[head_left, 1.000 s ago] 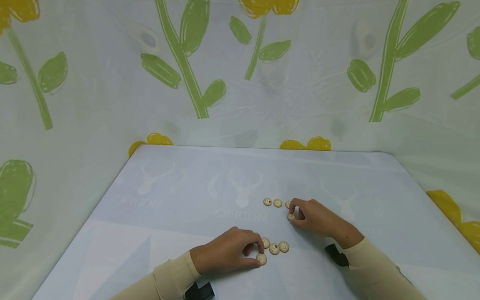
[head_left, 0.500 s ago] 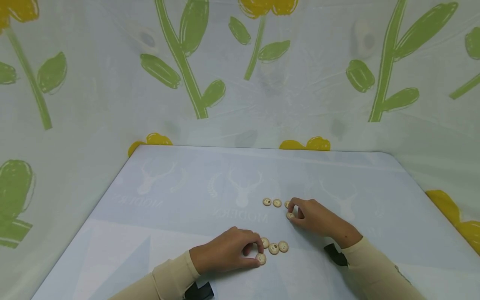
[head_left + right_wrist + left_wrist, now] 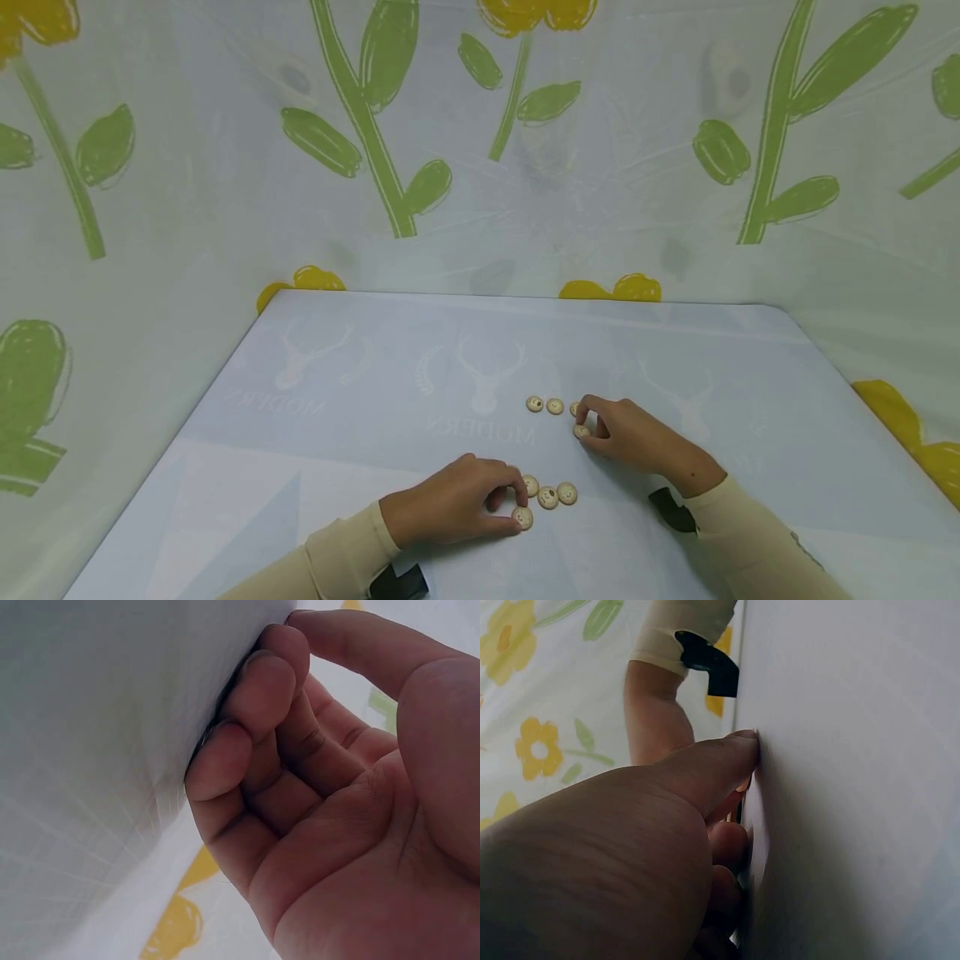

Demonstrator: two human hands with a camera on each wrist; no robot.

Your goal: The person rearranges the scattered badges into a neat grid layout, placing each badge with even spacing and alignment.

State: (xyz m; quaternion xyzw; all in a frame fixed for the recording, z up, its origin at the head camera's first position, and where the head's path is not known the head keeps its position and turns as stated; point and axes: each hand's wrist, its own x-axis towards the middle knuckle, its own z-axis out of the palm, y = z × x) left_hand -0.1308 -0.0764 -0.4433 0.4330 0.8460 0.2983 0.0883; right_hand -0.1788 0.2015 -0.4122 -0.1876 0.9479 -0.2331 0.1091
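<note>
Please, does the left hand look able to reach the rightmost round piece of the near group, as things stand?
Probably yes: that piece lies uncovered, and the right hand is clear of it. However, the left hand seems to hold another piece, so it may need to let go first.

At least eight buttons (image 3: pixel 547 497), two hands (image 3: pixel 459 504), two sleeves (image 3: pixel 757 533), two black wrist pieces (image 3: pixel 672 510) and one table (image 3: pixel 420 425) show.

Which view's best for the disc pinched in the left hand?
Head: the disc shows its round face, pinched by the left hand. Left wrist: that hand fills the foreground, disc not discernible. Right wrist: shows the right hand, not this disc.
</note>
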